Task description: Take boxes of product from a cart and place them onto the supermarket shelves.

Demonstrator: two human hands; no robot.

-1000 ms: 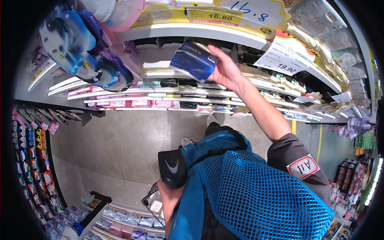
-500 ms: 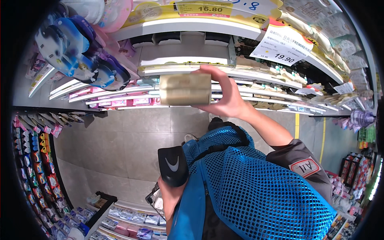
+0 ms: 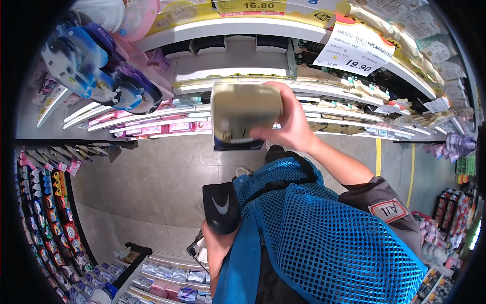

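My right hand (image 3: 295, 121) grips a beige-gold box-shaped pack (image 3: 245, 107) from its right side, fingers behind the upper edge and thumb across the lower front. The pack is up in front of the white store shelves and is blurred. A dark blue lower side shows along its bottom. Low in the middle, my left hand (image 3: 218, 244) is partly covered by a black rounded object (image 3: 221, 207) with a pale curved mark. That hand's fingers are hidden. Just left of it is part of a dark wire basket (image 3: 193, 249) with something whitish inside.
White shelves (image 3: 243, 30) with packs and price tags (image 3: 354, 48) run across the top. Blue slippers (image 3: 88, 63) hang at upper left. A blue mesh garment (image 3: 324, 233) covers my body. Racks of small packs (image 3: 48, 213) stand at left, and more shelves (image 3: 167, 281) at the bottom.
The pack has shifted slightly right and tilted, so its dark blue lower side now shows. My right thumb has moved onto its front. My left hand has barely moved.
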